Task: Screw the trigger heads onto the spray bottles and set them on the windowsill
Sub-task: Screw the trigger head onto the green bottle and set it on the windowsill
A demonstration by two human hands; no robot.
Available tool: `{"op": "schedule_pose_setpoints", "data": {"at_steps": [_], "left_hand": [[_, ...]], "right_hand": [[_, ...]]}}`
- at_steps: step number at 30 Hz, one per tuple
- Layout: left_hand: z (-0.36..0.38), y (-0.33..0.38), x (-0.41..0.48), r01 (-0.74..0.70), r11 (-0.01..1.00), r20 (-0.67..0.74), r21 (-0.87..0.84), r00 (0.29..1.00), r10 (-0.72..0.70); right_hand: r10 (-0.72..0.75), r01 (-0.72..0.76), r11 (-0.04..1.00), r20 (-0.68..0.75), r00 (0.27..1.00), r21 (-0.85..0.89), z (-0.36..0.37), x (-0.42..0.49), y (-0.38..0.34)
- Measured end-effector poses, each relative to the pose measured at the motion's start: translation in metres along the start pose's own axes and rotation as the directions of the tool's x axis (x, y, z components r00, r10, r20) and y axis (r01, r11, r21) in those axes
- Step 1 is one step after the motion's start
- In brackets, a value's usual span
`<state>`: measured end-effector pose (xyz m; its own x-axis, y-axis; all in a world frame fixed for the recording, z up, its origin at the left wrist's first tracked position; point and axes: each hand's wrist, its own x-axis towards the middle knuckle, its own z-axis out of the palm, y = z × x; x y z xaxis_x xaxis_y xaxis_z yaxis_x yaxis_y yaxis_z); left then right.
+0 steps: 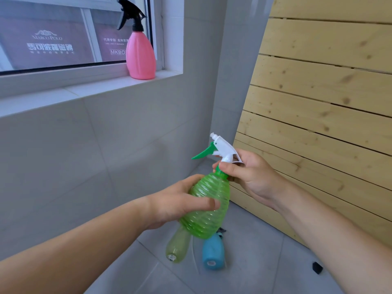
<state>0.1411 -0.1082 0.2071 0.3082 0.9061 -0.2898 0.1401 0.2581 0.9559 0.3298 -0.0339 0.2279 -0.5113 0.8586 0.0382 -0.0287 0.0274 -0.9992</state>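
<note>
I hold a ribbed green spray bottle (206,205) tilted in mid-air. My left hand (180,202) wraps around its body. My right hand (248,172) grips the neck collar, just under the white trigger head (222,148) with its green lever, which sits on the bottle's neck. A pink bottle (140,55) with a black trigger head stands upright at the right end of the windowsill (84,90). On the floor below lie a pale green bottle (177,247) and a blue bottle (212,252), both on their sides.
A wooden slatted panel (318,102) leans against the wall on the right. A small black piece (317,267) lies on the grey floor tiles near it. The window (53,35) rises behind the sill; tiled wall fills the space below it.
</note>
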Motion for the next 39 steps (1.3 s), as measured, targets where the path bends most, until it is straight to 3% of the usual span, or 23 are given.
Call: {"op": "schedule_pose_setpoints", "data": {"at_steps": [3,5,8,10,16,22,27,32,39], "left_hand": [[0.002,0.0,0.0,0.004,1.0,0.003,-0.007,1.0,-0.004],[0.002,0.0,0.0,0.0,1.0,-0.006,-0.005,1.0,0.0],[0.002,0.002,0.0,-0.004,1.0,-0.026,0.0,1.0,0.004],[0.001,0.002,0.001,0.002,1.0,-0.032,0.004,0.999,-0.001],[0.002,-0.001,0.002,0.02,0.999,-0.033,0.025,0.999,-0.019],[0.003,0.002,0.003,0.008,1.0,-0.06,0.03,0.998,-0.006],[0.007,0.001,0.004,0.02,0.999,-0.033,0.027,0.999,-0.019],[0.003,0.003,0.003,-0.002,1.0,-0.019,0.017,1.0,0.002],[0.005,0.001,0.008,-0.02,0.999,-0.132,0.041,0.991,0.025]], "right_hand": [[-0.039,0.018,0.984,-0.113,0.993,-0.179,0.007,0.003,0.005],[-0.025,0.004,0.986,-0.128,0.991,-0.166,0.008,0.004,0.004],[0.038,-0.038,0.999,-0.029,0.999,-0.002,0.003,0.003,-0.001],[0.046,-0.046,0.999,0.016,0.999,0.01,-0.002,0.003,-0.001],[0.003,-0.022,0.984,-0.108,0.994,-0.176,0.006,0.004,0.006],[0.057,-0.057,0.998,-0.015,0.998,0.039,-0.003,0.005,0.0],[0.01,-0.015,0.999,-0.097,0.995,-0.045,0.002,0.006,0.004],[0.07,-0.072,0.995,0.034,0.997,0.076,-0.007,0.003,0.0],[0.08,-0.064,0.987,-0.102,0.992,0.15,-0.001,0.005,0.007]]}}
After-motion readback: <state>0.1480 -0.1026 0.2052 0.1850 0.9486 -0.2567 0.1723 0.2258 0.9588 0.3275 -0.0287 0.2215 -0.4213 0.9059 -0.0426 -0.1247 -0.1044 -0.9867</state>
